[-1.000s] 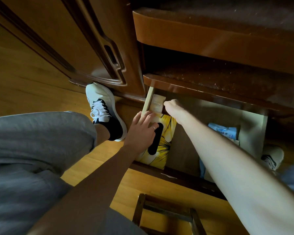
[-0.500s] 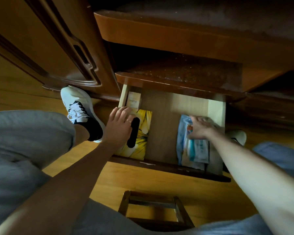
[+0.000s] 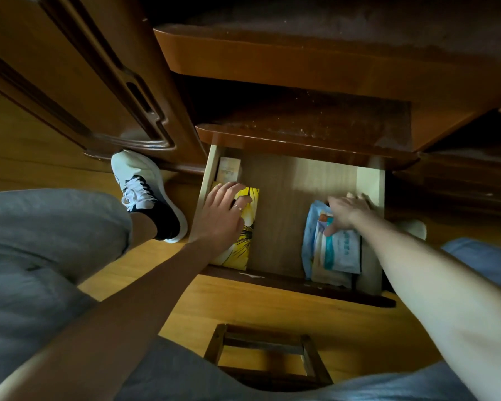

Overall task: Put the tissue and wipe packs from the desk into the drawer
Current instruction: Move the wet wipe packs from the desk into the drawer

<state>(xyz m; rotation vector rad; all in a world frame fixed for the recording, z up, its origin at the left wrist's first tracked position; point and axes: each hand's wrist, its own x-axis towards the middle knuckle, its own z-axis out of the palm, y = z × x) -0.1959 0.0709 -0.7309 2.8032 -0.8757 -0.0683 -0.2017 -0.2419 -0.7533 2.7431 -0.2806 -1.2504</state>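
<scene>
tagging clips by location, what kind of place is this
Probably a room in a home, at a wooden desk. An open drawer holds a yellow tissue pack and blue wipe packs; there is wood flooring and a small wooden stool.

We see a pale, matt wooden drawer (image 3: 292,204) under the glossy dark-varnished desk (image 3: 272,59). Inside the drawer, the yellow tissue pack (image 3: 248,227) and blue wipe packs (image 3: 339,253) look like smooth, faintly shiny plastic film. Below the drawer, the wooden floor (image 3: 243,308) gleams.
</scene>
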